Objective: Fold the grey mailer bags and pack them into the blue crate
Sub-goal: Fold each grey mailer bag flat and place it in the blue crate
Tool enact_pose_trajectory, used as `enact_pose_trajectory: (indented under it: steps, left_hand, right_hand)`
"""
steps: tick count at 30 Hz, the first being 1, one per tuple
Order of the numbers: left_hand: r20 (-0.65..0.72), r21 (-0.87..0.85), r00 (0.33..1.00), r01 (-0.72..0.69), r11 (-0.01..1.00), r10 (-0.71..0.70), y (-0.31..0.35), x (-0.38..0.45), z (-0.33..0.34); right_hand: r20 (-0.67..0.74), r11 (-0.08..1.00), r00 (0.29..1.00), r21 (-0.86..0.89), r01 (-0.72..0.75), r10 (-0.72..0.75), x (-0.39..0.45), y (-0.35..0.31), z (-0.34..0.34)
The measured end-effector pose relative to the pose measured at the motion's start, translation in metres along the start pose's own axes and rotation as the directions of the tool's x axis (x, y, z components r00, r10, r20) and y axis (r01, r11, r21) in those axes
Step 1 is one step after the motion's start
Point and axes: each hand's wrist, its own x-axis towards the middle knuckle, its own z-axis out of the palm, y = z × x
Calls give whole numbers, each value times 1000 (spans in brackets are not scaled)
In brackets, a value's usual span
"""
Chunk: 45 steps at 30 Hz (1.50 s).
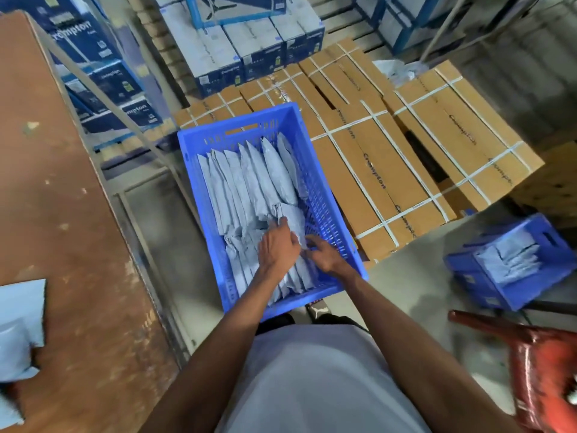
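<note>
We reach both bare arms forward and down from our torso, forearms converging so our hands sit close together, nearly touching. Our left hand (278, 245) lies palm down, back toward the camera, fingers stretched forward and slightly curled at the tips, pressing onto a folded grey plastic mailer bag (292, 218). Our right hand (323, 253), just beside it, points leftward toward the left hand, its fingers bent and pinching the same bag's lower edge.

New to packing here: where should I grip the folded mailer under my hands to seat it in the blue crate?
Probably by its upper folded edge, from above. The folded mailer stands on edge among packed ones in the blue crate, so only the top is free.
</note>
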Motion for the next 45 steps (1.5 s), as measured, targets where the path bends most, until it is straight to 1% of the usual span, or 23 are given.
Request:
enact_pose_trajectory:
  steps: [2,4,5,7,9,12,15,19,26,29,32,34,37,41,45]
  left_hand:
    - [0,90,987,-163,983,164,-10,12,-7]
    - [45,163,954,-299,940,296,-24,26,-9]
    - [70,188,941,-338,922,331,-29,32,-8]
    - [132,239,927,-374,896,352,-35,35,-4]
    - [149,280,933,-356,891,326,-39,31,3]
    - [127,299,951,-306,904,281,-44,20,16]
    - [95,290,959,-283,914,267,-47,14,21]
    - [64,254,970,-244,936,235,-42,9,18]
    - [-22,180,991,-128,975,134,-29,-10,15]
    - [-78,145,993,-81,986,93,-25,-25,18]
    - [-177,96,982,-48,994,65,-21,-42,20]
    - [-253,51,967,-22,998,34,-14,-55,16]
    - [-393,-4,919,11,1000,-12,-6,-79,10]
    - [-557,-89,823,80,993,-116,-6,-114,2]
    - [-678,-168,701,149,974,-224,-15,-160,-7]
  right_hand:
    - [34,1000,999,12,-20,20,4,1,4]
    - [71,998,997,37,-46,43,8,2,5]
    - [93,997,994,43,-61,56,9,2,5]
    - [116,994,991,76,-82,73,10,1,4]
    - [112,993,991,81,-84,74,9,1,4]
    - [58,999,997,9,-53,53,8,4,4]
    - [39,998,999,-56,-23,25,9,8,3]
    - [41,996,999,-87,-3,7,11,8,3]
    - [-93,973,980,-167,159,-176,4,3,0]
    - [-83,935,954,-237,263,-289,-5,0,-8]
    - [-30,823,883,-376,425,-469,-23,-4,-15]
    - [-14,726,825,-484,489,-565,-38,-11,-20]
    - [13,560,719,-618,552,-695,-54,-23,-26]
    - [73,401,611,-692,601,-789,-71,-44,-23]
    - [210,235,503,-693,681,-838,-86,-69,4]
